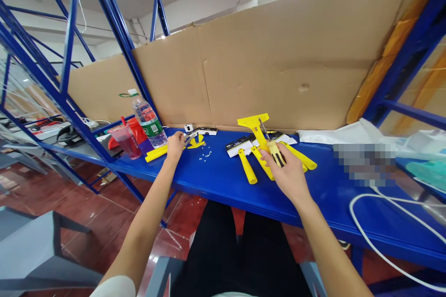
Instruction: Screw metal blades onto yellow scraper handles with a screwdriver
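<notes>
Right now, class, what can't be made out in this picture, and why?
Head view:
Item behind the pixel patch: masked.
White bits: too small to identify.
Yellow tool, lower part: hidden by the right hand.
Left hand: too small to tell whether it holds anything.
Grey chair: cut off by the left edge.

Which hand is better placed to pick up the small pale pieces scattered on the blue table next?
Probably the left hand: it is nearer the small pale pieces, though whether it holds something is unclear. The right hand is farther, holding a screwdriver and a yellow tool.
</notes>
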Tool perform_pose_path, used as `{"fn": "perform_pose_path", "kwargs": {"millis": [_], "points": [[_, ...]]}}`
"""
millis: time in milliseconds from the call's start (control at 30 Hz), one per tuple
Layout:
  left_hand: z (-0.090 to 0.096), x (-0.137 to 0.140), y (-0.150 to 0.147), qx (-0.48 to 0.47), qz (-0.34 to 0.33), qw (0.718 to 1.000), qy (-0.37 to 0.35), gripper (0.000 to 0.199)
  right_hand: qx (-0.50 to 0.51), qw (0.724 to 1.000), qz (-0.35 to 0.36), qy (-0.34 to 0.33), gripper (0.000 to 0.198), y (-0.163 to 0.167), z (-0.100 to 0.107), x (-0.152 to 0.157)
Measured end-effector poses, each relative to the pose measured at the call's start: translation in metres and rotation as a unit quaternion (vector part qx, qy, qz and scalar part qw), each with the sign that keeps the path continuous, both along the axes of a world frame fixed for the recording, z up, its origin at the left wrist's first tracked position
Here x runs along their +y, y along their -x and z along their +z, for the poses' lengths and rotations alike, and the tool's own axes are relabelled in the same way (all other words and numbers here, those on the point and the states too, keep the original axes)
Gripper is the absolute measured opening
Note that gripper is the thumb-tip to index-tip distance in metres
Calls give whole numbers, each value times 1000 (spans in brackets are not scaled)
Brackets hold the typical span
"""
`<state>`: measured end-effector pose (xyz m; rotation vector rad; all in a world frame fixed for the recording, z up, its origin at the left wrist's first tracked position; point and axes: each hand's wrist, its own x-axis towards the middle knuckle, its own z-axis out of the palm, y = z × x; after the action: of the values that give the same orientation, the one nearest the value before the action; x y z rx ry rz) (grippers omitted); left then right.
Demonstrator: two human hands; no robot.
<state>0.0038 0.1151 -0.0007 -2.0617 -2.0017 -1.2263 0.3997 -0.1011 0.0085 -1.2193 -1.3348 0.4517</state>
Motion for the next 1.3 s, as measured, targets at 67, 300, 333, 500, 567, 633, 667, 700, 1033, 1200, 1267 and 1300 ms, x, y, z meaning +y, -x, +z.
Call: {"fn": "perform_pose_path", "kwargs": {"millis": [67, 300, 333, 500, 567, 633, 667, 700, 1033, 1200, 1267, 1300], "points": [[2, 0, 2, -52, 0, 998, -28, 25, 8, 1000, 10, 2, 57, 1, 1, -1], [15, -17, -17, -214, -54, 965, -142, 35, 78, 995, 54, 24, 58, 5, 6, -3], [16, -22, -24, -271, -88, 946, -157, 39, 95, 992, 71, 29, 57, 5, 7, -3], [15, -69, -66, -469, -228, 844, -127, 53, 148, 973, 161, 79, 49, 3, 9, -6], [15, -94, -85, -507, -256, 817, -99, 50, 153, 965, 188, 100, 45, 4, 10, -8], [17, -117, -101, -526, -274, 802, -67, 47, 155, 959, 206, 117, 42, 6, 10, -10], [17, -127, -107, -535, -276, 797, -55, 46, 154, 957, 213, 125, 42, 7, 10, -12], [18, -136, -112, -542, -276, 793, -44, 45, 151, 955, 218, 133, 42, 8, 10, -13], [-12, -163, -99, -498, -252, 829, 6, 29, 46, 944, 265, 189, 43, 21, 4, -18], [-20, -165, -101, -523, -279, 804, 43, 34, 26, 938, 273, 211, 42, 26, 3, -22], [-18, -166, -105, -529, -287, 798, 37, 33, 21, 939, 271, 212, 40, 28, 3, -23], [-17, -167, -107, -531, -289, 796, 31, 32, 27, 939, 269, 210, 40, 30, 3, -23]]}}
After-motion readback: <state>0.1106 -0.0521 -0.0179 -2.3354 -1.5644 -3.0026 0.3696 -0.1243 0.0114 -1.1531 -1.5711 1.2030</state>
